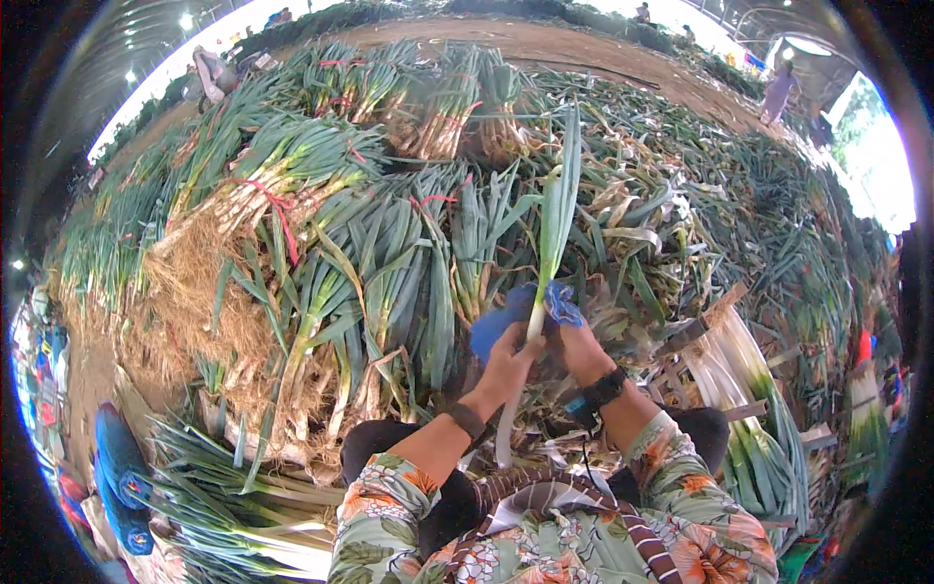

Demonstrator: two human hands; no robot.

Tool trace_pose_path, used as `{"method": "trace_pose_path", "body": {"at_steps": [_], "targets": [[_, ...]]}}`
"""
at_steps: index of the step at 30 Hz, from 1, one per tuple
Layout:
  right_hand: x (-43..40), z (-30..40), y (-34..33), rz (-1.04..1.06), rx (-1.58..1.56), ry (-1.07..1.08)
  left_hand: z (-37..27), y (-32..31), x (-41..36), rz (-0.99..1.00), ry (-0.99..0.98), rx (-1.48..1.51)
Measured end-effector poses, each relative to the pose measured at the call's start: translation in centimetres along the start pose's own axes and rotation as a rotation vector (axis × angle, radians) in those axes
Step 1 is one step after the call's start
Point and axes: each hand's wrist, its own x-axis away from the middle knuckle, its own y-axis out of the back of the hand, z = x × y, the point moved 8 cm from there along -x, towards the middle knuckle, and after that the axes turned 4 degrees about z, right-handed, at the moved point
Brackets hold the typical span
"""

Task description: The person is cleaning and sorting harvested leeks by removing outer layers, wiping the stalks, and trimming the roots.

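Note:
A single leek stands nearly upright before me, its green leaves pointing away and its pale shaft running down between my knees. My left hand grips the white shaft. In my right hand is a blue cloth, bunched up against the leek just above the left hand. More blue material shows behind the left hand, blurred; whether it is the same cloth I cannot tell. Both wrists wear dark bands. Below the hands, pale leaf scraps lie between my knees.
Red-tied leek bundles with brown roots are heaped ahead and left. Loose leaves cover the right. Whiter leeks rest on a wooden rack at my right; others lie lower left beside blue rolls. People are far off.

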Motion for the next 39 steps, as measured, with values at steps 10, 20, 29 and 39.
{"method": "trace_pose_path", "body": {"at_steps": [10, 20, 29, 39], "targets": [[-0.3, 1.2, -0.4, -0.036, 0.009, -0.145, 0.2, -0.1, -0.1, 0.029, -0.04, -0.048], [-0.9, 1.0, 0.6, -0.101, -0.047, -0.197, 1.2, 0.0, -0.3, 0.03, -0.045, -0.036], [-0.8, 2.6, 0.0, -0.002, -0.029, -0.089, 0.4, -0.8, 0.0, 0.065, -0.045, -0.067], [-0.6, 7.5, 3.5, -0.105, 0.332, 0.56, -0.2, -0.7, -0.2, -0.041, -0.065, -0.065]]}}
